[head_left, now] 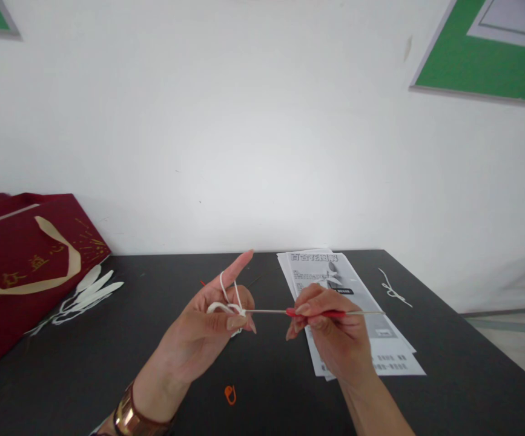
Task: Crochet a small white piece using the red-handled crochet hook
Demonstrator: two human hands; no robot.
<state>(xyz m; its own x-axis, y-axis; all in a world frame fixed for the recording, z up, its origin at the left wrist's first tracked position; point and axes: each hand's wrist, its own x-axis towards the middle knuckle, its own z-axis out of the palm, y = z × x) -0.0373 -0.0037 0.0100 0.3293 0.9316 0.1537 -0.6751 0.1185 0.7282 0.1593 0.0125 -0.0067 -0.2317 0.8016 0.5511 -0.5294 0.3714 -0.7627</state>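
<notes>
Between thumb and fingers, my left hand [203, 327] pinches a small piece of white crochet work [219, 307]. A strand of white yarn [237, 295] loops over its raised index finger and runs down to the stitches. My right hand [335, 324] grips a crochet hook [269, 311] by its red handle, held level above the table. The hook's thin metal shaft points left, and its tip meets the white yarn at my left fingertips. The tip itself is hidden by yarn and fingers.
An orange stitch marker [230, 395] lies on the black table [271, 393] near me. Printed sheets [357, 278] are under and behind my right hand. A dark red bag [21, 266] and white leaf-shaped crochet pieces [92, 290] lie left. A white yarn scrap [393, 289] lies right.
</notes>
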